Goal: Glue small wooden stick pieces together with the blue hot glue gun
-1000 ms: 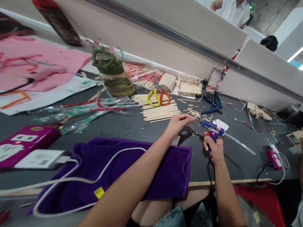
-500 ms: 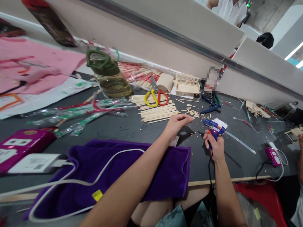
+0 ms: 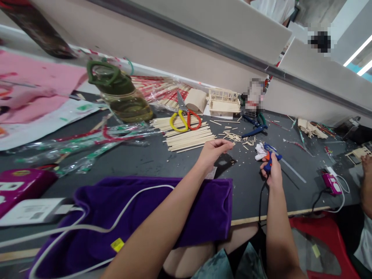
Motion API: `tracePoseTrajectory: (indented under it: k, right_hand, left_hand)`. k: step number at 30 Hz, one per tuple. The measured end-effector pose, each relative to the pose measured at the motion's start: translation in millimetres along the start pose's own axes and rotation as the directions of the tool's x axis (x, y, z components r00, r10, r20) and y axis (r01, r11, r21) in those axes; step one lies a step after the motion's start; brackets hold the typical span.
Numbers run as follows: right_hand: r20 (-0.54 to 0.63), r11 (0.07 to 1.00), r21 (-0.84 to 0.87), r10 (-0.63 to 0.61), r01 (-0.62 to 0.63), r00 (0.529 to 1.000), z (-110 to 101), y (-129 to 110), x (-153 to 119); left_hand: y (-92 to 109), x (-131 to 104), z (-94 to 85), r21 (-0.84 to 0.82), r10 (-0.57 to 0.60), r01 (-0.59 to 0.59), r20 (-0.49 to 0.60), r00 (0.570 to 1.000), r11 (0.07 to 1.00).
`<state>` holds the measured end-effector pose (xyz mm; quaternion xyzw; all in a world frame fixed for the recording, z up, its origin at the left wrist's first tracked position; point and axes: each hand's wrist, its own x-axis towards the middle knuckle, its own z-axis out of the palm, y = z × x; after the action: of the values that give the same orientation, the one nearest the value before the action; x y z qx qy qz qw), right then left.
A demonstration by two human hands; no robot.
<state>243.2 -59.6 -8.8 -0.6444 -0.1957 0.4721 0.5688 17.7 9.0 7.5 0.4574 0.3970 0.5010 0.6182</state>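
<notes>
The blue plastic glue gun [image 3: 271, 158] is held right of centre in the frame, its handle wrapped by the curled fingers of the right hand [image 3: 274, 171]. By the left hand [image 3: 213, 153], near the middle, thumb and forefinger are drawn close together; whether a tiny piece is pinched between them cannot be told. The nozzle is not clearly shown, but the gun's front lies just beside a crumpled white paper [image 3: 259, 152], so the paper could be stuck or smeared if glue is let drip. Should the nozzle be hot and be swung leftward, the bare left fingertips could be burned. The thin black cord [image 3: 260, 199] is hung past the table's lower edge; if it is snagged, the gun could be jerked out of line. Short pale wooden offcuts [image 3: 232, 136], strewn above and between the hands, could be picked up on wet glue or scattered by a sleeveless forearm [image 3: 171, 209]. By a careless sweep, the long translucent glue stick [image 3: 293, 170] behind the gun could be bumped and bent.
</notes>
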Motion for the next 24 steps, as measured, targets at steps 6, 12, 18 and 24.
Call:
tracePoseTrajectory:
  k: [6, 12, 18, 24]
  right_hand:
    - [-0.002, 0.99, -0.142, -0.016, 0.015, 1.0, -9, 11, 6]
    - [-0.039, 0.723, -0.664, -0.285, 0.189, 0.958, -22, 6, -16]
    - [0.055, 0.144, -0.975, -0.583, 0.17, 0.81, -15, -18, -44]
    - [0.549, -0.081, -0.803, -0.486, 0.591, 0.68, 35, -28, -29]
  left_hand:
    - [-3, 2, -0.2, 0.014, 0.0, 0.0, -0.004, 1.0, 1.0]
    - [-3, 1, 0.3, 0.015, 0.007, -0.007, -0.002, 1.0, 1.0]
    - [-2, 2, -0.2, 0.022, 0.002, -0.002, -0.006, 1.0, 1.0]
    - [-4, 3, -0.9, 0.016, -0.004, 0.003, 0.019, 1.0, 1.0]
